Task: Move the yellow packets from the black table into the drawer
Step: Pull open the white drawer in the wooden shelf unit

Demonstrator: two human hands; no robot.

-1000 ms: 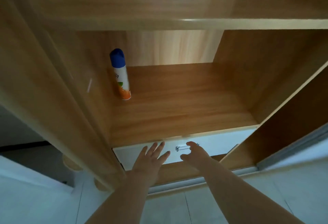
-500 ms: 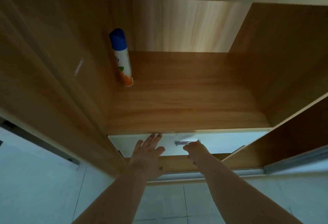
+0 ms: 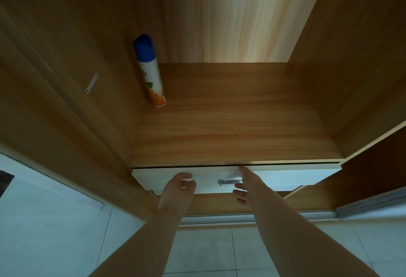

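Note:
The white drawer (image 3: 296, 178) sits under the wooden shelf, with a thin dark gap along its top edge. Its metal handle (image 3: 228, 181) is at the middle of the front. My left hand (image 3: 178, 191) hovers in front of the drawer's left half, fingers loosely curled and holding nothing. Just right of the handle is my right hand (image 3: 248, 186), fingers spread, one fingertip reaching the drawer's top edge. Neither the yellow packets nor the black table are in view.
A spray can (image 3: 150, 72) with a blue cap stands at the back left of the wooden shelf (image 3: 237, 127). Wardrobe side panels rise on both sides. A metal sliding track (image 3: 219, 218) runs along the base, with pale floor tiles (image 3: 208, 252) below.
My right hand has come off the handle and spread its fingers. My left hand has pulled back from the drawer front and its fingers have curled. The view has moved closer.

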